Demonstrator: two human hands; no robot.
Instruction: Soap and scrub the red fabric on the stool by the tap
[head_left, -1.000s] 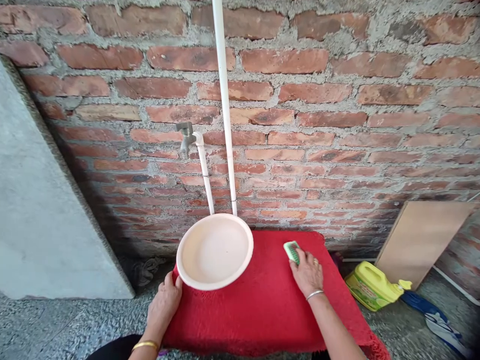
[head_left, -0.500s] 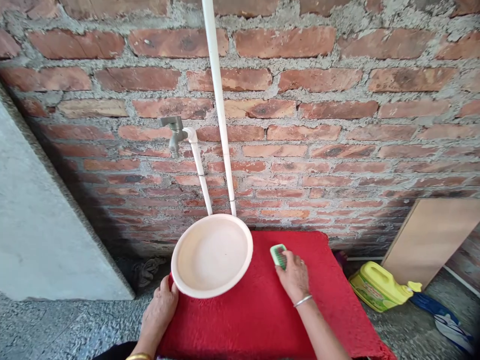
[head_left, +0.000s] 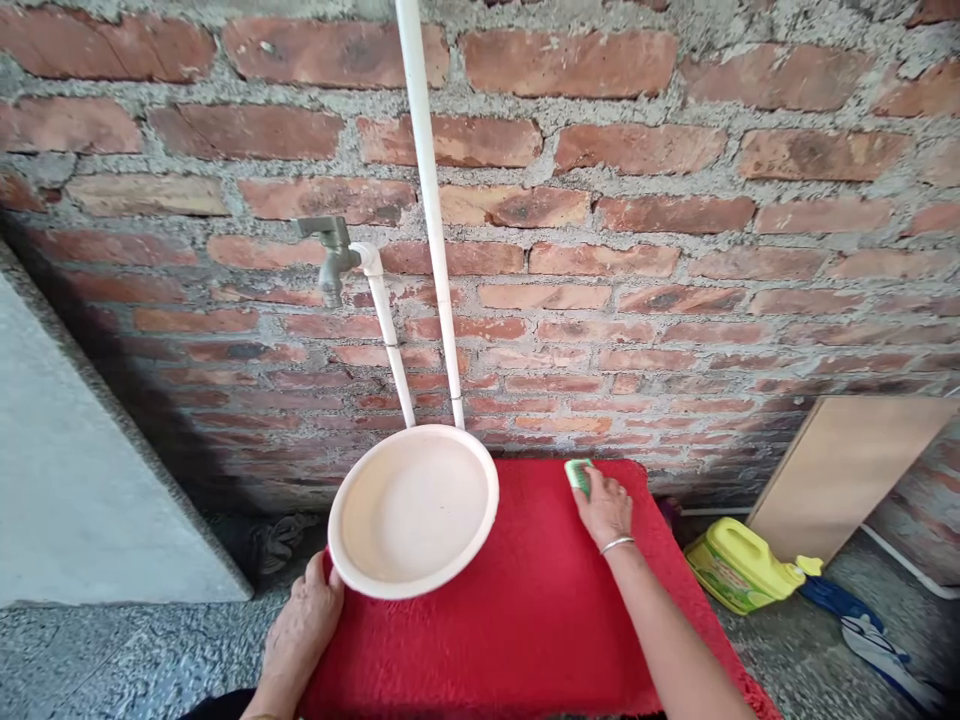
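Observation:
My right hand [head_left: 606, 508] is closed around a green and white scrub brush [head_left: 578, 474] near the far right part of a red cloth-covered table [head_left: 517, 640]. The brush's far end shows past my fingers; the rest is under them. On the table's left stands a round cream basin [head_left: 412, 585]; its inside is pale, and whether it holds water I cannot tell. My left hand [head_left: 306, 615] rests at the table's left edge, close to the basin's rim, gripping the red cloth edge with its fingertips partly hidden.
A grey tap [head_left: 331, 258] on a white pipe sticks out from the brick wall [head_left: 645, 270] above the basin. To the left leans a pale slab [head_left: 97, 450]. On the right floor are a yellow jug [head_left: 742, 565], a brown board [head_left: 840, 470] and sandals [head_left: 881, 645].
My right hand has slid the brush over the red cloth, away from me and slightly right. My left hand stays at the table edge. The view has shifted a little.

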